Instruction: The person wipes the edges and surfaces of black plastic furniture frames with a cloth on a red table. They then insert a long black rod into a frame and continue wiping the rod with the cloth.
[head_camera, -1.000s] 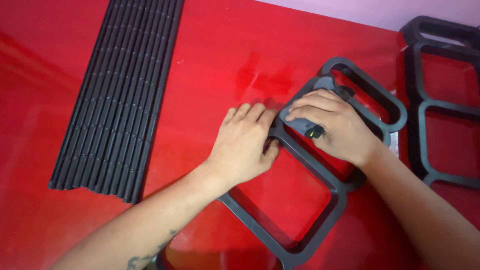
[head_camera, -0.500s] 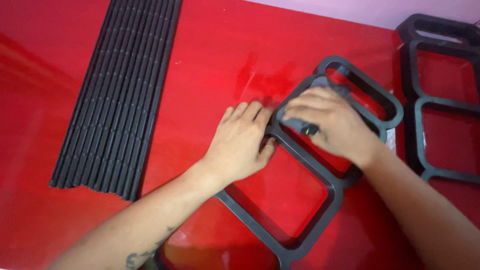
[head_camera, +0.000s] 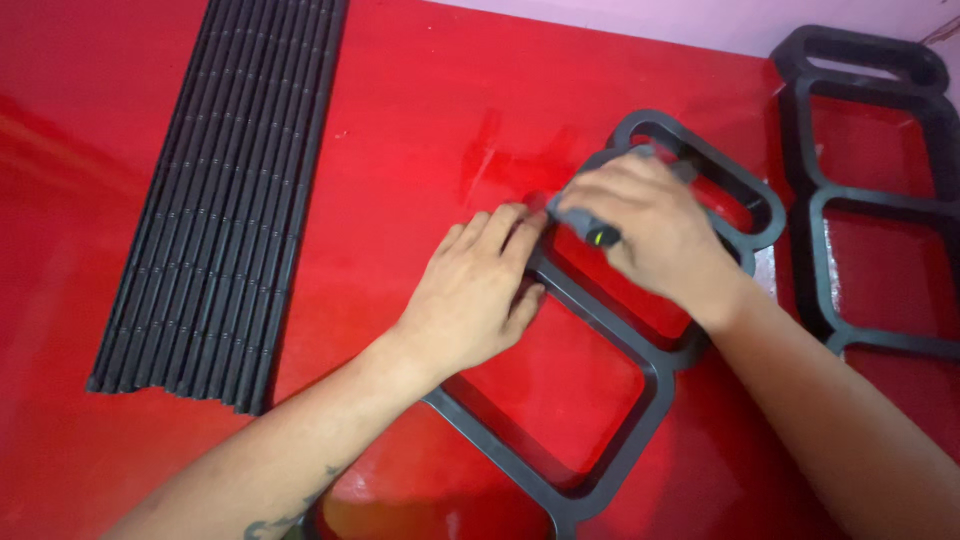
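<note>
A: Your left hand lies flat, palm down, on the red table, fingers together and stretched out, pressing the left rail of the black frame. The frame runs slantwise from the near edge up toward the far right corner, with rounded openings showing red through them.

B: And your right hand is closed round a small grey tool with a yellow-green mark on it. You hold it down on the frame's rail just beside your left fingertips, close to the crossbar between two openings. The picture is blurred there, so I cannot tell what kind of tool it is.

A: Both forearms come in from the near edge. The left one crosses the frame's lower part.

B: Along the left edge lies a row of black rods, side by side and touching, running from the far edge toward you, well apart from your hands.

A: By the right edge rests a second black frame of the same shape, near the first but not touching it
</note>
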